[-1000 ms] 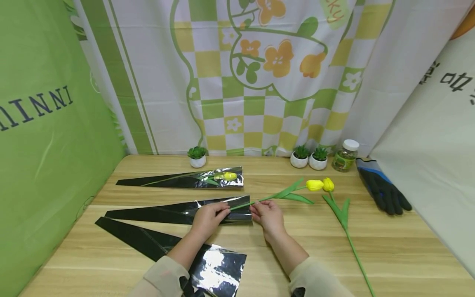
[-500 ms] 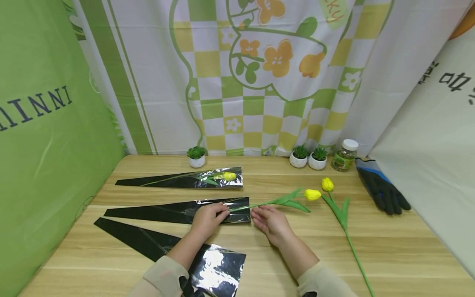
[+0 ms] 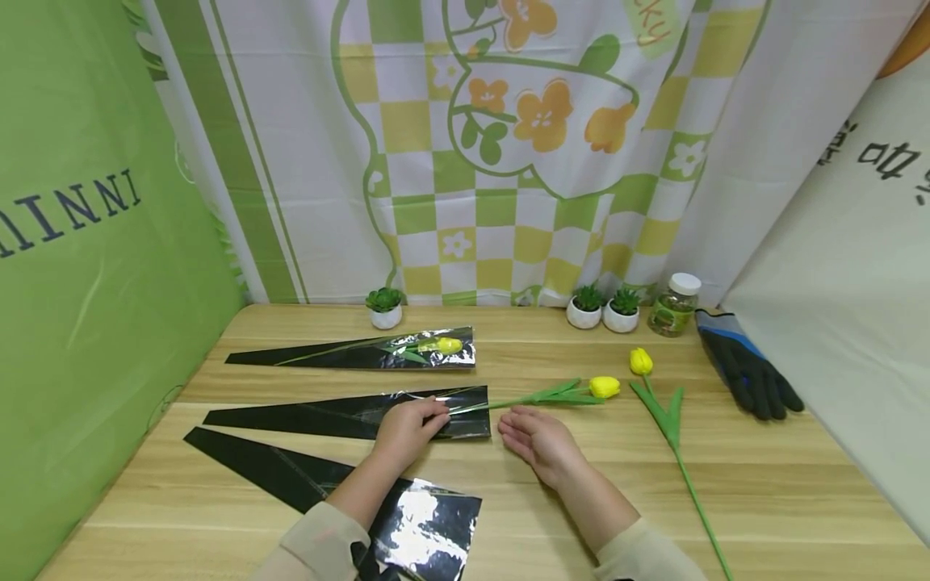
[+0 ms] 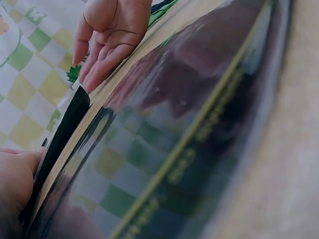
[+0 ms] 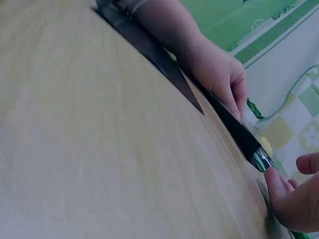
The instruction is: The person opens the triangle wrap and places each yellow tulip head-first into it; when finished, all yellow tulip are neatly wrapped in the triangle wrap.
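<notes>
A yellow artificial tulip [image 3: 604, 387] lies with its stem end at the mouth of the middle black flower sleeve [image 3: 305, 415]; bloom and leaves stick out to the right. My left hand [image 3: 410, 432] pinches that sleeve near its mouth, thumb and fingers at its edge, also visible in the right wrist view. How far the stem reaches inside is hidden by the hand. My right hand [image 3: 545, 448] hovers just in front of the stem, fingers loosely bent and apart from it. In the left wrist view, this right hand [image 4: 112, 37] shows its palm.
Behind lies a sleeve [image 3: 341, 353] with a tulip inside. A glossy sleeve [image 3: 429, 524] lies under the left forearm. Another tulip [image 3: 672, 420] rests at right, near a dark glove [image 3: 748, 367]. Small potted plants [image 3: 385, 308] and a jar [image 3: 674, 305] line the back.
My right hand has let go of the stem and moved right and nearer to me. The tulip's bloom has dropped and shifted slightly left. The left hand stays in place.
</notes>
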### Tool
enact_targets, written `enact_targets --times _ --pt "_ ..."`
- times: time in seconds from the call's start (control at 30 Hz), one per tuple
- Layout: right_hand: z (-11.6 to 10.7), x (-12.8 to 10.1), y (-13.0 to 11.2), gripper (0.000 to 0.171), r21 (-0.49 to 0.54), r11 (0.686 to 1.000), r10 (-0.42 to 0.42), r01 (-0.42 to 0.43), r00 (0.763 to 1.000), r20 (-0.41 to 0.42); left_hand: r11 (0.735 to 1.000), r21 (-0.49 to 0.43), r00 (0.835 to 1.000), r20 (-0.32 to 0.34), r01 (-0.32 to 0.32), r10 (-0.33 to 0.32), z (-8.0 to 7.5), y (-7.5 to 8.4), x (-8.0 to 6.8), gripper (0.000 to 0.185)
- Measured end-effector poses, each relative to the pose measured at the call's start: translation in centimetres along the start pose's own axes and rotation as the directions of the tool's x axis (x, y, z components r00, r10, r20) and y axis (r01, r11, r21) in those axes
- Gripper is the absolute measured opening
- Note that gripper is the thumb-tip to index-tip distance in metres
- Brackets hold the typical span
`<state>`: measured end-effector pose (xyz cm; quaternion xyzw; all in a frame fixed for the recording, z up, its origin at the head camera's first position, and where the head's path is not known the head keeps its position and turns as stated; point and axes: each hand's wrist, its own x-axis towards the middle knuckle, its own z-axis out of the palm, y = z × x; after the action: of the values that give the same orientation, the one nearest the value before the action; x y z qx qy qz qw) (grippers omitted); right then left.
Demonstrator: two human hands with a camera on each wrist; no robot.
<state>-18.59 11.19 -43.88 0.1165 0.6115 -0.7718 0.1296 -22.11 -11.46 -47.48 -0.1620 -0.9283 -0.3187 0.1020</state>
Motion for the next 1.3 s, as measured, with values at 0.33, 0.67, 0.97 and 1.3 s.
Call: enact_targets --times 0.33,0.67,0.97,1.3 --pt "-3.7 2.0 -3.2 0.029 -0.693 0.683 -0.287 0.232 0.957 0.038 1.0 -0.028 1.0 -0.012 0.0 0.0 -0.1 0.1 -0.1 0.015" --pt "-6.7 3.6 -5.2 0.023 -0.885 -0.157 -0.354 0.438 0.812 0.465 0.999 -0.05 1.0 -0.013 0.002 -0.003 -0.4 0.4 -0.2 0.016" --pt "-7.4 3.7 -5.2 0.032 -0.847 -0.251 -0.278 0.469 0.803 0.527 0.999 -0.044 1.0 -0.01 0.005 -0.005 -0.2 0.1 -0.2 0.017" --pt "-5.6 3.4 -4.4 0.03 -0.855 -0.116 -0.289 0.505 0.807 0.515 0.999 -0.018 0.999 -0.034 -0.026 0.025 -0.5 0.5 -0.3 0.018"
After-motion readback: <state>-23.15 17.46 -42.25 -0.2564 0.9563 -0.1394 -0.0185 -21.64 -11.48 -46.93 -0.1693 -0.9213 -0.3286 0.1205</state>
